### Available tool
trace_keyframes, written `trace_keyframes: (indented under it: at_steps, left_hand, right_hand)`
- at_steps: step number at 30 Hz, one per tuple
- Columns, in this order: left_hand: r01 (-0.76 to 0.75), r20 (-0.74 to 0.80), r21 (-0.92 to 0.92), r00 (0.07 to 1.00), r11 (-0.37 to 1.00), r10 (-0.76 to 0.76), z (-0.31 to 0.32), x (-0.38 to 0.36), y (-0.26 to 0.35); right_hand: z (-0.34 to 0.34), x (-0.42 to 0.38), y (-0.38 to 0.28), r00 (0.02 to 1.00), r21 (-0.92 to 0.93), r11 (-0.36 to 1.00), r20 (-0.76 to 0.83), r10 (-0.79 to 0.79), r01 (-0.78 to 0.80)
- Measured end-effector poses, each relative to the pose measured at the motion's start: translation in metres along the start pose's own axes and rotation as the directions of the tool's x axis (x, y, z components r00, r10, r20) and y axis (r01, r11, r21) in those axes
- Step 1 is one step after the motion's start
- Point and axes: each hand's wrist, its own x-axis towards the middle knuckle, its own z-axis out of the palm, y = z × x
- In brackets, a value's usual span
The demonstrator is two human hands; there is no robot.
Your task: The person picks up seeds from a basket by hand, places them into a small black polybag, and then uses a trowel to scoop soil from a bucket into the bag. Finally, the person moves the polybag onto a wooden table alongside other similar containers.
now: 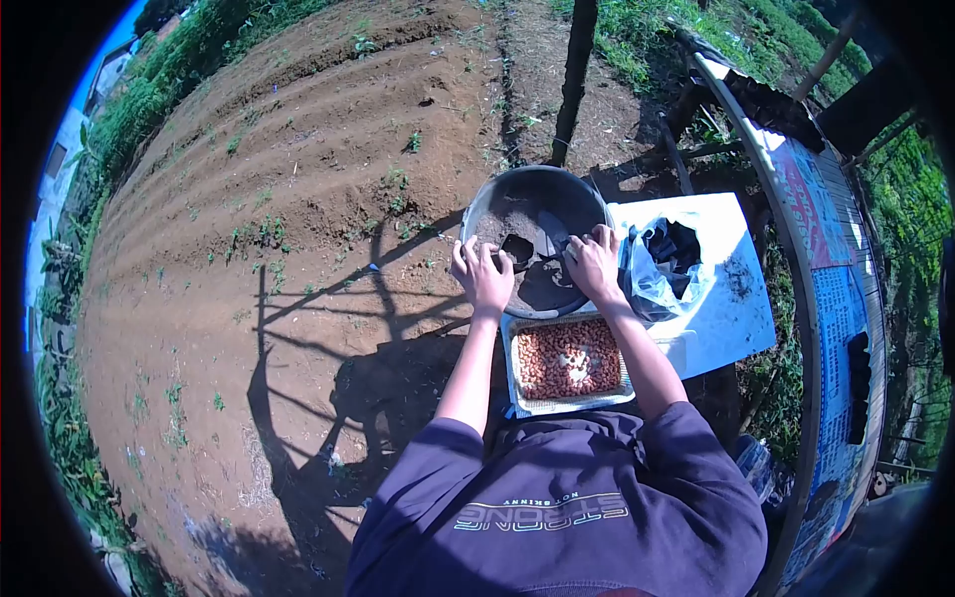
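A large dark basin [542, 173] holds brown soil [509, 207]. Over its left side, my left hand [484, 276] is closed on a small black plastic planting bag [516, 247], whose open top faces up and looks dark inside. My right hand [595, 263] is at the basin's right side, fingers curled round the end of a small grey trowel [551, 231]; its blade rests over the soil. Below the basin, a light-coloured tray [570, 404] holds many reddish-brown seeds [542, 370] with a few whitish pieces in the middle.
Right of the basin, a clear plastic bag [655, 294] full of black planting bags [672, 245] stands on a white tabletop [741, 318]. A wooden post [575, 85] rises behind the basin. Ridged bare soil [298, 169] lies left; a printed-sheet-covered structure [831, 289] curves along the right.
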Motion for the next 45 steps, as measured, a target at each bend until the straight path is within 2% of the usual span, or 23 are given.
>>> trace_keyframes:
  at_steps: [11, 15, 21, 23, 27, 31, 36, 39, 45]
  left_hand:
    - [-0.02, 0.025, 0.006, 0.999, 1.0, 0.02, -0.004, 0.0, 0.0]
    - [-0.035, 0.001, -0.004, 0.999, 0.999, 0.035, -0.002, -0.002, -0.001]
    - [-0.032, -0.071, -0.006, 0.997, 0.999, 0.031, 0.001, -0.004, -0.004]
    - [-0.016, -0.079, 0.014, 0.997, 1.0, 0.017, 0.002, -0.004, -0.003]
    - [-0.005, -0.1, 0.02, 0.995, 1.0, 0.007, 0.006, -0.003, -0.004]
    - [0.019, -0.058, 0.048, 0.998, 0.999, -0.016, 0.006, -0.003, -0.005]
    - [0.021, -0.069, 0.04, 0.997, 0.999, -0.018, 0.007, -0.003, -0.007]
    - [0.003, -0.089, 0.023, 0.996, 1.0, -0.001, 0.006, -0.002, -0.008]
    - [0.038, -0.089, 0.016, 0.995, 0.999, -0.036, 0.004, 0.0, -0.005]
  right_hand:
    - [-0.015, -0.032, -0.014, 0.984, -0.053, 0.991, -0.136, 0.118, -0.127]
    - [-0.033, -0.031, -0.014, 0.985, -0.061, 0.987, -0.101, 0.141, -0.147]
    - [-0.065, -0.017, 0.009, 0.995, 0.024, 0.997, -0.063, 0.078, -0.077]
    - [-0.082, -0.01, 0.017, 0.999, 0.091, 0.995, 0.004, 0.05, -0.05]
    - [-0.106, 0.003, 0.032, 0.997, 0.1, 0.993, 0.022, -0.072, 0.07]
    - [-0.127, 0.012, 0.04, 0.982, 0.096, 0.978, 0.019, -0.186, 0.183]
    - [-0.157, 0.025, 0.039, 0.944, 0.105, 0.95, 0.125, -0.306, 0.294]
    - [-0.155, 0.029, 0.04, 0.922, 0.137, 0.925, 0.116, -0.37, 0.354]
    - [-0.157, 0.038, 0.026, 0.907, 0.11, 0.927, 0.194, -0.374, 0.359]
